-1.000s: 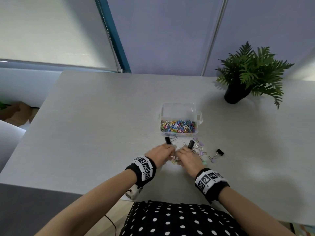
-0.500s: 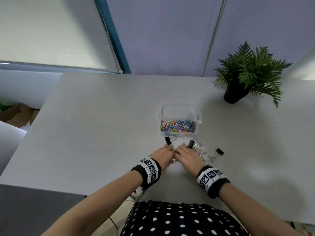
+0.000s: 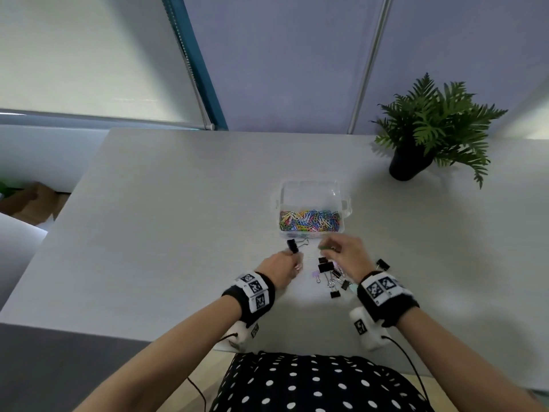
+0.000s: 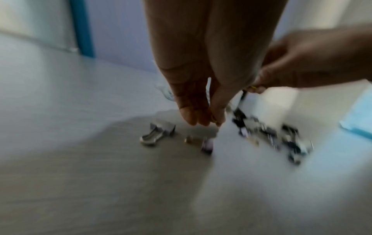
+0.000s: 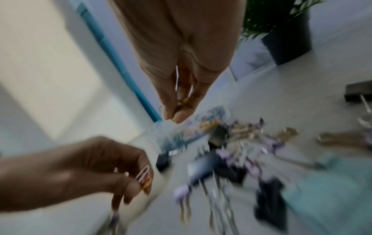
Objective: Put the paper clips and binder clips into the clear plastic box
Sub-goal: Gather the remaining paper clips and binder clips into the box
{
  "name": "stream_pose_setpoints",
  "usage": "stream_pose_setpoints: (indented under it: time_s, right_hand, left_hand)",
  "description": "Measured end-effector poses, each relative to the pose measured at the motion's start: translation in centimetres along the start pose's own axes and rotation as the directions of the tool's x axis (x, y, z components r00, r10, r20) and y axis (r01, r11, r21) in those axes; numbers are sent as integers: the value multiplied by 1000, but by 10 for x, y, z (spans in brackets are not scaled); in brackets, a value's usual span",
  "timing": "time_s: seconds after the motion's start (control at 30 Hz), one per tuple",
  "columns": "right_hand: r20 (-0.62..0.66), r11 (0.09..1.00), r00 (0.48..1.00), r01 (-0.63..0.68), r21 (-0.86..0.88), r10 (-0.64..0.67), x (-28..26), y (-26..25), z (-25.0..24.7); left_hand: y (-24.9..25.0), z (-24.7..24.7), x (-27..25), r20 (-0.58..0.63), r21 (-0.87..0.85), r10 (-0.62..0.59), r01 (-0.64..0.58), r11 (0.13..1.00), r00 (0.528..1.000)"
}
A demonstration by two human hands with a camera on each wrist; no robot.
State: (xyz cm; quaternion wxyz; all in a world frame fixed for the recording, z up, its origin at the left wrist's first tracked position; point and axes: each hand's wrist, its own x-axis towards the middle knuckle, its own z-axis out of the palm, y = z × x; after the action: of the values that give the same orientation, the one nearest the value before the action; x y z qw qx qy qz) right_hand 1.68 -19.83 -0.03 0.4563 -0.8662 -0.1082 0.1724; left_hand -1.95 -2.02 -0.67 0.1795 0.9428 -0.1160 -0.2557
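The clear plastic box (image 3: 310, 191) stands open mid-table with a layer of coloured paper clips (image 3: 309, 221) inside. My left hand (image 3: 295, 261) hovers low over the table, just left of the pile, and pinches a few paper clips (image 5: 144, 176), white, orange and yellow. My right hand (image 3: 328, 246) is raised just short of the box's near wall and pinches small paper clips (image 5: 181, 109), yellow and green. Below it lies a pile of black and lilac binder clips (image 3: 329, 275). One black binder clip (image 3: 292, 245) lies by my left fingertips, another (image 3: 382, 264) to the right.
A potted fern (image 3: 416, 162) stands at the back right of the grey table (image 3: 178, 233). A pale teal flat thing (image 5: 332, 190) lies right of the pile, under my right wrist. The table's near edge runs close to my body.
My hands have parted over the pile. The right hand has lifted and moved toward the box with clips pinched. The left has drawn slightly left, so the binder clips now show.
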Motion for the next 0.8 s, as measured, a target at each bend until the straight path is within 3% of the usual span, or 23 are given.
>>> stream_pose_setpoints:
  time_s: [0.13, 0.2, 0.3, 0.4, 0.5, 0.6, 0.67, 0.8]
  right_hand:
    - [-42, 983, 992, -113, 146, 121, 23, 6, -34]
    - [-75, 979, 989, -110, 174, 124, 37, 6, -42]
    - [-97, 980, 986, -116, 163, 133, 57, 1, -41]
    - [-77, 995, 993, -88, 51, 92, 70, -7, -33]
    - [44, 984, 998, -29, -178, 37, 68, -14, -26]
    - [-1, 963, 993, 117, -244, -121, 50, -15, -27]
    - [10, 921, 976, 207, -330, -216, 35, -8, -26]
    - [158, 763, 978, 208, -612, -139, 8, 17, -13]
  left_hand:
    - [-1, -40, 6, -102, -358, -129, 84, 930, 986]
    - [-3, -63, 19, -157, -403, -170, 94, 910, 973]
    - [-7, -83, 45, -199, -328, -197, 125, 936, 960]
    - [-4, -91, 58, -136, -174, -110, 86, 981, 985]
    - [-8, -89, 57, -70, -61, -5, 1, 998, 998]
    - [-19, -84, 39, -178, -112, 47, -68, 991, 983]
    - [-21, -73, 23, -251, -141, 92, -131, 981, 964]
    - [9, -28, 4, -149, -57, 225, -235, 970, 963]
